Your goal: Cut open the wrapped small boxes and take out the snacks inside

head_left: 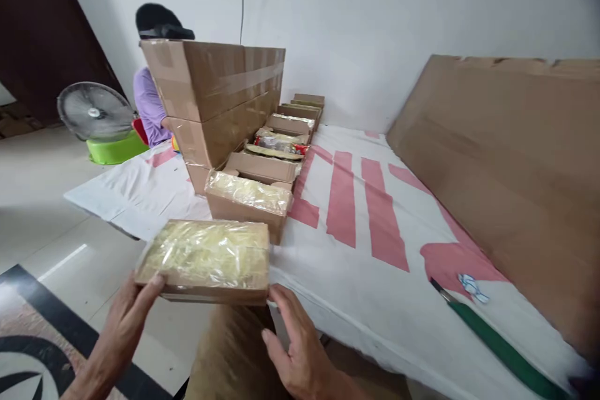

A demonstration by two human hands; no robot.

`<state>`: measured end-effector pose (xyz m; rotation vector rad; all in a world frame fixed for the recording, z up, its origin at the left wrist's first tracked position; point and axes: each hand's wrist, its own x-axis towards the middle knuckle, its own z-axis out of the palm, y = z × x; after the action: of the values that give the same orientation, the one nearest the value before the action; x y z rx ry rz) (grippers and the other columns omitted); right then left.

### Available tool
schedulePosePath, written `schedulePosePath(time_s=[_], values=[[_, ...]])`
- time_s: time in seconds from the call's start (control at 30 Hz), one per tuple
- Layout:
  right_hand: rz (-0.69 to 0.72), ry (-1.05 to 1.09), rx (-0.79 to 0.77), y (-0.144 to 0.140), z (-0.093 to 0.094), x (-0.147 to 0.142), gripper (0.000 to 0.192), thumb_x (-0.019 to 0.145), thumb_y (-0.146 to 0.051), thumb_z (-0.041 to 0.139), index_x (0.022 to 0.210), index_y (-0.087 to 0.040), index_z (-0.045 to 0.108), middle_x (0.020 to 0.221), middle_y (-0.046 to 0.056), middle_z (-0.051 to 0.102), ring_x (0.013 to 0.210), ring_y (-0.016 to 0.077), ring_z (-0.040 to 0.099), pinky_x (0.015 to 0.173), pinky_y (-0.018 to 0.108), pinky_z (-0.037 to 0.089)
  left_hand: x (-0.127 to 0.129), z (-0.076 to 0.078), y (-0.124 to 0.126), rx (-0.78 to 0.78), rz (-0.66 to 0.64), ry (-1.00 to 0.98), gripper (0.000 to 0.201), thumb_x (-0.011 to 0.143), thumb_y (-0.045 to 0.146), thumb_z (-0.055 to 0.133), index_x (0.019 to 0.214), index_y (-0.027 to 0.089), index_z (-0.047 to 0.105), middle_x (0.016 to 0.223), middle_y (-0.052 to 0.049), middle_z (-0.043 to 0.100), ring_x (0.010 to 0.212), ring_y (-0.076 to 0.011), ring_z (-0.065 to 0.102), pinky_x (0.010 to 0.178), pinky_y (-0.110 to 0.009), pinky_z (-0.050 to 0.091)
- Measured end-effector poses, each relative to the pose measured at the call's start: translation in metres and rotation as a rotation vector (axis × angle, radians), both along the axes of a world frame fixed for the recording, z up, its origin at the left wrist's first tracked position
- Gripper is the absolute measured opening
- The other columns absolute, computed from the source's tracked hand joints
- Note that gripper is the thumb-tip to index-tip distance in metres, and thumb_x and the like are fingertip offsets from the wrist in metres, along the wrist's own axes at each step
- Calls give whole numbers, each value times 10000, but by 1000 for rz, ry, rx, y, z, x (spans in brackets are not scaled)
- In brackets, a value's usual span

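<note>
My left hand (pixel 134 312) grips a flat cardboard box (pixel 206 256) by its near left corner, thumb on top and fingers underneath. Pale yellow shredded filling shows under crinkled clear plastic on the box's upper face. The box is held over my lap at the table's near edge. At its near right corner, the fingertips of my right hand (pixel 300 337) rest against or just beside the cardboard, with the thumb spread away. Just beyond it on the table stands a similar box (pixel 248 200) with the same plastic-covered filling.
A row of open cardboard boxes (pixel 285 125) runs back towards the wall, beside tall stacked taped cartons (pixel 225 84). Behind them sits a person in a purple sleeve (pixel 150 106). A green-handled knife (pixel 497 337), a large cardboard sheet (pixel 506 162) and a fan (pixel 96 111) are also around.
</note>
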<state>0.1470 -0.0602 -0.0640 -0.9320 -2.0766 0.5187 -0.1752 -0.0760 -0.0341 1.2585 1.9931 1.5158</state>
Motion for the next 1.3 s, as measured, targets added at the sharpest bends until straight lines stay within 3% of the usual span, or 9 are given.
schedulePosePath(time_s=[0.1, 0.27, 0.4, 0.53, 0.73, 0.9, 1.1, 1.3], values=[[-172, -19, 82, -16, -7, 50, 625, 945, -129, 533, 1550, -233, 422, 1396, 143, 677, 1260, 276, 690, 1062, 394, 605, 50, 7, 5, -112, -160, -67, 534, 817, 712, 671, 1138, 293, 750, 1134, -80, 784, 1165, -413, 701, 997, -599, 596], [-441, -28, 61, -40, -12, 122, 417, 992, -231, 568, 1409, -247, 569, 1292, 119, 733, 1141, 274, 741, 968, 387, 644, 132, 6, 25, -140, -437, -195, 544, 849, 684, 664, 1220, 287, 693, 1193, -105, 764, 1142, -374, 718, 884, -497, 636], [-685, 90, -78, -46, -24, 159, 412, 980, -351, 575, 1373, -237, 626, 1253, 122, 745, 1049, 288, 753, 844, 397, 665, 191, -13, 37, -101, -644, -271, 528, 913, 576, 638, 1333, 257, 608, 1343, -133, 691, 1192, -320, 689, 983, -460, 592], [-848, 201, -270, -46, -46, 171, 497, 922, -434, 602, 1352, -191, 652, 1214, 137, 756, 932, 278, 755, 633, 335, 639, 221, -41, 41, -78, -725, -224, 538, 880, 399, 660, 1372, 207, 561, 1373, -153, 655, 1262, -315, 642, 1081, -480, 527], [-827, 221, -248, -52, -62, 164, 486, 927, -374, 572, 1364, -172, 634, 1249, 151, 741, 1087, 283, 732, 791, 357, 652, 211, -61, 35, -151, -702, -171, 528, 853, 344, 648, 1358, 206, 582, 1321, -146, 691, 1268, -331, 646, 1091, -502, 517], [-829, 247, -267, -56, -64, 166, 463, 959, -405, 569, 1367, -195, 633, 1258, 144, 740, 1036, 266, 744, 736, 317, 649, 179, -68, 44, -169, -456, -141, 629, 847, 458, 707, 1420, 241, 563, 1428, -168, 621, 1220, -345, 671, 1005, -529, 573], [-829, 231, -206, -57, -74, 169, 442, 991, -414, 565, 1372, -200, 630, 1244, 135, 750, 1019, 259, 756, 865, 355, 648, 142, -53, 98, 8, -103, -208, 927, 769, 464, 775, 1568, 228, 369, 1590, -235, 434, 1432, -402, 530, 1117, -576, 519], [-827, 184, -109, -57, -81, 168, 403, 1011, -373, 545, 1371, -205, 610, 1255, 141, 751, 1057, 277, 763, 892, 382, 653, 146, -38, 139, 92, -130, -218, 940, 751, 430, 805, 1558, 220, 372, 1619, -219, 407, 1451, -382, 509, 1059, -491, 582]])
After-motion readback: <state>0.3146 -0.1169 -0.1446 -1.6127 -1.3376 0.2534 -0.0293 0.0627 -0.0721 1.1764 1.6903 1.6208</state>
